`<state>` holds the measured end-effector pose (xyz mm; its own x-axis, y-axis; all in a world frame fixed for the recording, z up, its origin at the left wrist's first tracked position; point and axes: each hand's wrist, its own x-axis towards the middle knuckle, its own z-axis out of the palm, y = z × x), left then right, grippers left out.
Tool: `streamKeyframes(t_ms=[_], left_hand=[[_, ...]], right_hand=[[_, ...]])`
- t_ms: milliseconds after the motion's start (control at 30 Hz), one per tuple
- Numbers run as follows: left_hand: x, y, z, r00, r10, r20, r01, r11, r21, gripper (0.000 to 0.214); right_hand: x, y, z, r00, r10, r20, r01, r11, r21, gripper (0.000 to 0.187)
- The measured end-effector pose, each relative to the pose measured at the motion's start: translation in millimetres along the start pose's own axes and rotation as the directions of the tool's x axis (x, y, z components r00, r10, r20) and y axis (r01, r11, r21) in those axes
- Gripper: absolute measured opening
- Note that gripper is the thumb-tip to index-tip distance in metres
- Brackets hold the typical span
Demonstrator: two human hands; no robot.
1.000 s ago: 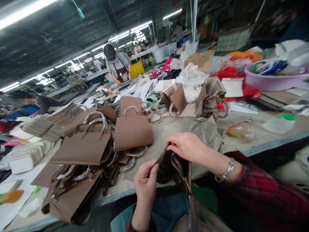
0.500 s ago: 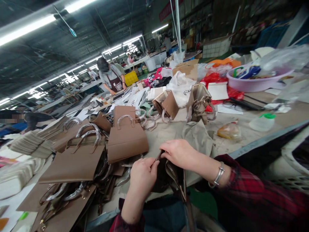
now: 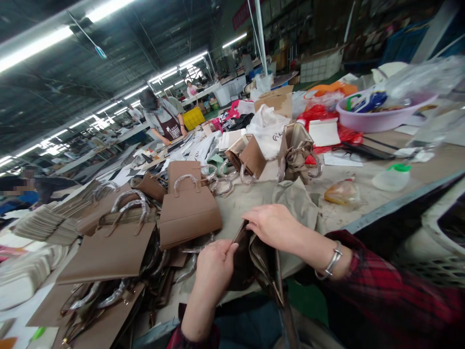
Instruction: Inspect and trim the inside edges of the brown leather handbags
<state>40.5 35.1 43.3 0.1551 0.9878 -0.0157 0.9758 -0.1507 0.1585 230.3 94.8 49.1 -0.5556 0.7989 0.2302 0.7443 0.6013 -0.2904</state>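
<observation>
A dark brown handbag [image 3: 242, 269] hangs at the table's front edge, its opening turned towards me and its lining partly showing. My left hand [image 3: 215, 264] pinches the bag's top edge between thumb and fingers. A little further along the same edge, my right hand [image 3: 271, 224] is closed on it, with a metal bracelet at the wrist. Left of my hands lies a brown handbag [image 3: 191, 215] with plastic-wrapped handles, beside another brown bag [image 3: 109, 249] on a pile. The lower part of the held bag is in shadow.
Stacked pale pieces [image 3: 39, 259] lie at the far left. Behind my hands stand small open brown bags [image 3: 253, 157]. On the right are a purple basin [image 3: 385, 118], a green-capped bottle [image 3: 392, 178] and a yellowish plastic packet [image 3: 341, 193]. A person [image 3: 163, 118] works across the table.
My hands have moved slightly apart along the bag's edge, so more of that edge shows between them. The whole view has shifted a little.
</observation>
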Motion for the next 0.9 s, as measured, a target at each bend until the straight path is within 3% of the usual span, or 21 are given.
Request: streamKeyframes(t_ms=[267, 433, 700, 900], left_hand=[[0.4, -0.8, 2.1, 0.999, -0.044, -0.007, 0.044, 0.999, 0.005, 0.029], [-0.9, -0.8, 4.7, 0.998, -0.05, -0.041, 0.051, 0.998, 0.035, 0.027], [-3.1, 3.7, 6.0, 0.998, -0.028, -0.05, 0.028, 1.0, 0.005, 0.03], [-3.5, 4.4, 5.9, 0.999, -0.032, -0.035, 0.033, 0.999, 0.039, 0.03]], right_hand=[[-2.7, 1.9, 1.9, 0.997, -0.045, -0.062, 0.048, 0.998, 0.048, 0.012], [-6.3, 6.8, 0.6, 0.991, -0.137, 0.01, 0.136, 0.988, 0.079, 0.02], [0.5, 2.0, 0.2, 0.998, 0.061, -0.004, -0.061, 0.998, 0.011, 0.015], [4.4, 2.0, 2.4, 0.999, 0.031, -0.029, -0.031, 0.999, -0.018, 0.011]])
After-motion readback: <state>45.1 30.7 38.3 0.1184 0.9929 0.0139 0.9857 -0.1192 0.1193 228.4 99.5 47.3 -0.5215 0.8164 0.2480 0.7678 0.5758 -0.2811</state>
